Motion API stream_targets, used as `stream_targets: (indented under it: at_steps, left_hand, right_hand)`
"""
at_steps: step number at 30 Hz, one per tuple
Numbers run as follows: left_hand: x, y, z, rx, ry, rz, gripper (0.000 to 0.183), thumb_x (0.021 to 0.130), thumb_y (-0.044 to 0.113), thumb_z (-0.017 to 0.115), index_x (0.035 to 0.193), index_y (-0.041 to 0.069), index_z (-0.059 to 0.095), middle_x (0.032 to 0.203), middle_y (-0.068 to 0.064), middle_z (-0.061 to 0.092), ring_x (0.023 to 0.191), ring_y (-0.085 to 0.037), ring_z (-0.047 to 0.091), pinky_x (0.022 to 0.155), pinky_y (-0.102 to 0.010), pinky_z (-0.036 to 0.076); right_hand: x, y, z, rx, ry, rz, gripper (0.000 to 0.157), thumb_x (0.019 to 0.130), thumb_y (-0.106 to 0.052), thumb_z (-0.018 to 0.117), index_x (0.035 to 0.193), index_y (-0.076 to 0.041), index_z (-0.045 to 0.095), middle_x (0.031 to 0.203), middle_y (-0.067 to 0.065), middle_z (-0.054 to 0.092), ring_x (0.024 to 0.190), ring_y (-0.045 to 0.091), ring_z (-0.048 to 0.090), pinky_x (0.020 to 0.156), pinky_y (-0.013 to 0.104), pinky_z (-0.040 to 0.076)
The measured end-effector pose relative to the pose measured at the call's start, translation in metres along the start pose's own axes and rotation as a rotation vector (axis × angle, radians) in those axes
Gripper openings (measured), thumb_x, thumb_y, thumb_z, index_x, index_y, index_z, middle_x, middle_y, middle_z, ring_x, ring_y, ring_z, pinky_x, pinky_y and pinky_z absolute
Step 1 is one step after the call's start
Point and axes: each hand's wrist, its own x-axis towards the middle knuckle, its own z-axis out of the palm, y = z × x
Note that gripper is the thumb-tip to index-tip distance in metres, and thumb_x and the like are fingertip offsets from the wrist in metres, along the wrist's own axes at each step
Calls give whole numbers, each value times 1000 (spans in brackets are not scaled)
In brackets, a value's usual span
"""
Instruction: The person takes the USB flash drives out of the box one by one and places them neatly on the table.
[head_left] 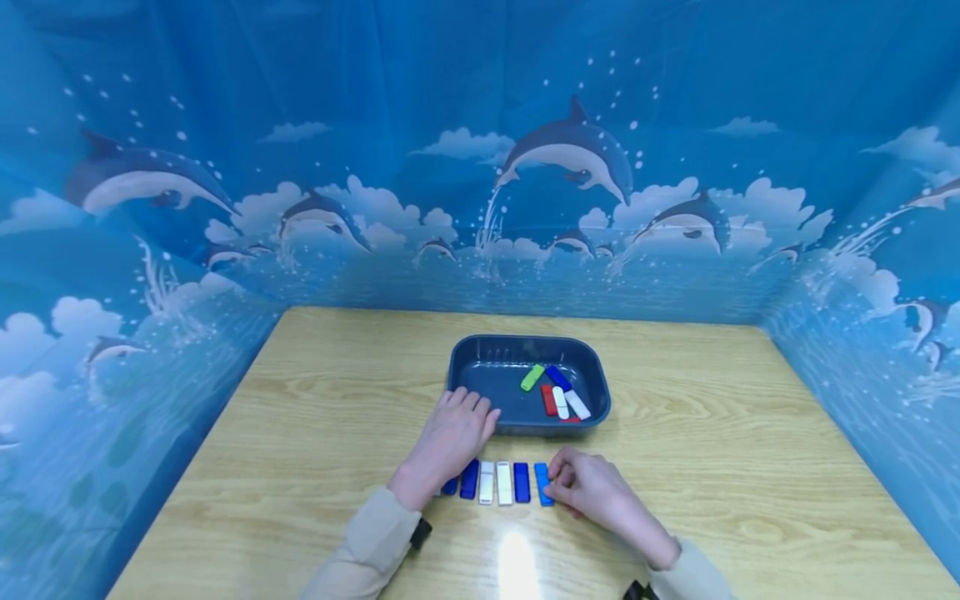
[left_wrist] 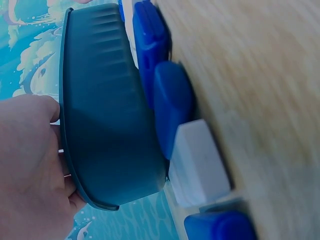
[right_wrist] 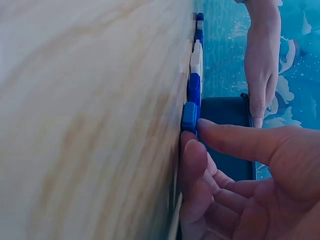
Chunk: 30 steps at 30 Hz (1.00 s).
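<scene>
My right hand pinches a light-blue USB stick between thumb and forefinger, low over the table at the right end of a row. Leftward in that row lie a dark-blue stick, two white sticks and more dark-blue ones, partly hidden by my left arm. My left hand grips the front left rim of a dark-blue plastic basin, fingers hooked over its edge. Inside the basin, toward its right side, lie a green stick, a blue stick and several red and white ones.
The wooden table extends to both sides of the basin. A blue curtain printed with dolphins stands along the back and both sides. Dark straps circle the wrists below beige sleeves.
</scene>
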Motion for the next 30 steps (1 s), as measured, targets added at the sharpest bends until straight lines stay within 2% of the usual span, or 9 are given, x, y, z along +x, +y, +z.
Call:
stream_targets:
  at_steps: [6,9,14,20,30]
  left_hand:
    - [0,0,0,-4,-1,1,37,109,38,43,112,11,69,106,-4,69,102,-22,59,95,-40,48]
    - [0,0,-1,-4,-1,5,38,109,38,43,112,11,69,105,-4,69,101,-22,59,95,-39,48]
    - [0,1,0,1,-7,1,37,109,38,44,112,11,69,105,-3,69,101,-21,59,94,-39,48]
    - [1,1,-1,0,-28,-11,39,109,40,42,115,12,69,108,-3,69,103,-21,59,96,-40,48]
    - [1,0,1,-16,-30,-15,39,109,40,42,115,11,69,110,-5,69,109,-24,60,101,-42,47]
  right_hand:
    - [0,-2,1,4,-8,-16,18,89,-17,79,92,-14,61,69,-9,62,49,10,54,53,24,41]
    - [-1,-3,-1,11,15,-21,17,89,-17,78,91,-15,61,69,-9,61,49,10,54,51,23,40]
    - [0,-6,-13,-9,141,-63,14,89,-15,77,88,-18,63,72,-9,61,48,7,51,49,22,38]
    - [10,-12,-37,-14,256,-104,11,92,-12,74,87,-16,65,74,-8,62,56,7,52,54,23,42]
    - [50,-15,-66,-118,424,-123,5,95,-10,69,98,-7,69,86,6,70,73,17,65,66,35,54]
